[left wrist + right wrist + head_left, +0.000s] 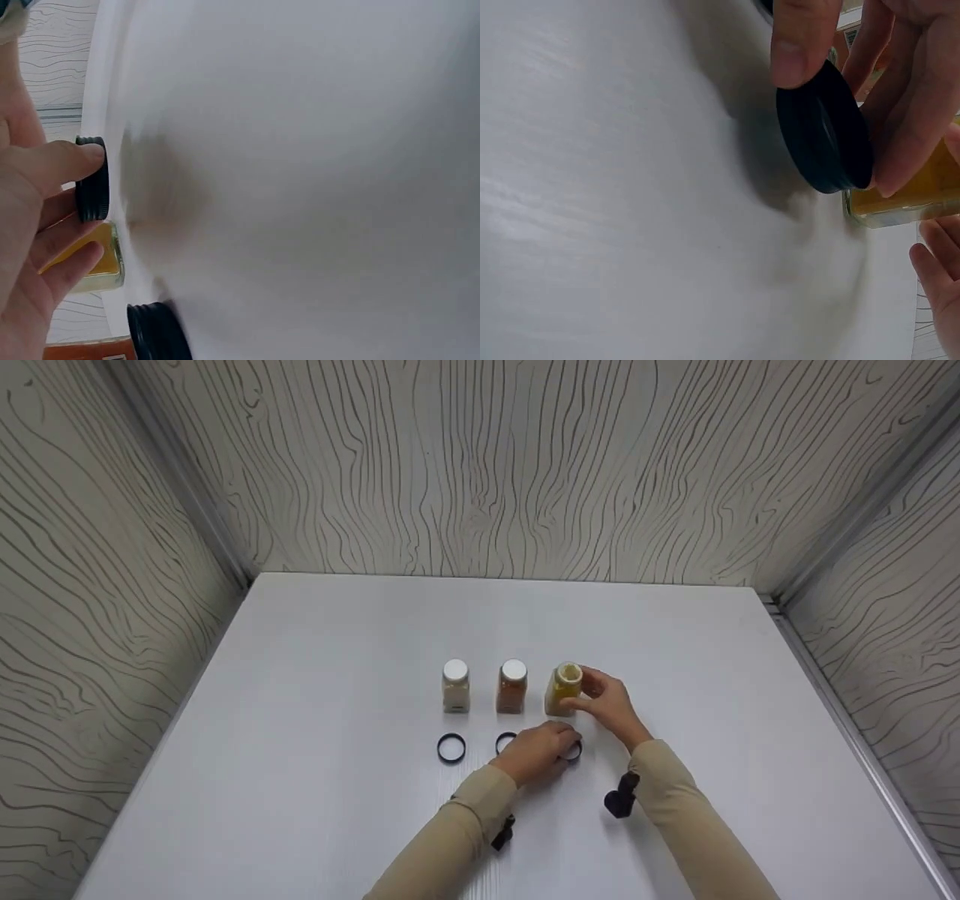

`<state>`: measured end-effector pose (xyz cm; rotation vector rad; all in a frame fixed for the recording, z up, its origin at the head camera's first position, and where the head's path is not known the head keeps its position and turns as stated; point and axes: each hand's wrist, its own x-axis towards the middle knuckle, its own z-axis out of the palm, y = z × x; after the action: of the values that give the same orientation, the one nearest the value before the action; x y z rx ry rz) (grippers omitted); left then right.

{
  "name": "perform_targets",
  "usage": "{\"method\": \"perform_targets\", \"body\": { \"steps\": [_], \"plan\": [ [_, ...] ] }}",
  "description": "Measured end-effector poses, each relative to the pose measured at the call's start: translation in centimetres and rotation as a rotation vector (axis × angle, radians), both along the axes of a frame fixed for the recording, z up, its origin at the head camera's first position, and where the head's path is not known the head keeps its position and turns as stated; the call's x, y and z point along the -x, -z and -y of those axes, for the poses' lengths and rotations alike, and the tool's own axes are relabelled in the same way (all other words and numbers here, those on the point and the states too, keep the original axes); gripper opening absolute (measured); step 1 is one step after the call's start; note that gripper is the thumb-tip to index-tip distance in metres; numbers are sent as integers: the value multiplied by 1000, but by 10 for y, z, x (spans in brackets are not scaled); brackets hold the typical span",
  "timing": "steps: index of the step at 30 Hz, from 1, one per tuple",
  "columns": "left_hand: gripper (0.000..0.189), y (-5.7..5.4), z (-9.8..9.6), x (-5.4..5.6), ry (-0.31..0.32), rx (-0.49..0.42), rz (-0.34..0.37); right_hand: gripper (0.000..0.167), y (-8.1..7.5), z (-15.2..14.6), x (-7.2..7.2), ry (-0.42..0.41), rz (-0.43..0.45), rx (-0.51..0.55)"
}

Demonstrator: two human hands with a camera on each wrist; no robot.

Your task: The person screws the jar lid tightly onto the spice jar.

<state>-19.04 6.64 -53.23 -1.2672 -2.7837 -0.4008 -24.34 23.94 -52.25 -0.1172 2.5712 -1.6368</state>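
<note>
Pinched between the thumb and fingers of my left hand [534, 751] is a black screw lid [92, 187], held on edge close over the white table. My right hand [609, 706] holds the right side of a square glass jar [558, 699] of yellow contents, with the thumb in front and fingers behind. That jar stands upright with its round mouth uncovered. To its left stand a jar of reddish-orange contents [511, 699] and a jar of pale contents [455, 697], both with white round tops.
Another black lid [451, 748] lies in front of the pale jar. A further black lid [159, 331] lies before the orange jar, partly covered by my left hand in the head view. Wood-grain panels [480, 472] border the white table [315, 660].
</note>
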Motion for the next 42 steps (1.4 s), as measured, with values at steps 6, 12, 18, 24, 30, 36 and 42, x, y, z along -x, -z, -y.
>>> {"method": "perform_targets", "body": {
  "steps": [6,12,18,24,30,36,42],
  "plan": [
    [36,-2,7,2,-11,-28,-19,71,0,-1,1,6,-1,77],
    [39,-7,8,2,-38,-34,46,67,1,-1,2,5,8,106],
    [41,-8,8,2,-60,-45,89,66,2,-1,2,23,26,88],
    [42,-9,8,3,-63,-60,112,65,3,-1,2,46,46,66],
    [44,-10,8,5,-65,-39,71,63,1,-1,4,40,28,76],
    [49,-9,8,4,-70,-27,97,64,2,-2,4,45,37,76],
    [52,-12,8,3,-96,-12,156,63,2,-1,3,49,59,83]
  ]
}}
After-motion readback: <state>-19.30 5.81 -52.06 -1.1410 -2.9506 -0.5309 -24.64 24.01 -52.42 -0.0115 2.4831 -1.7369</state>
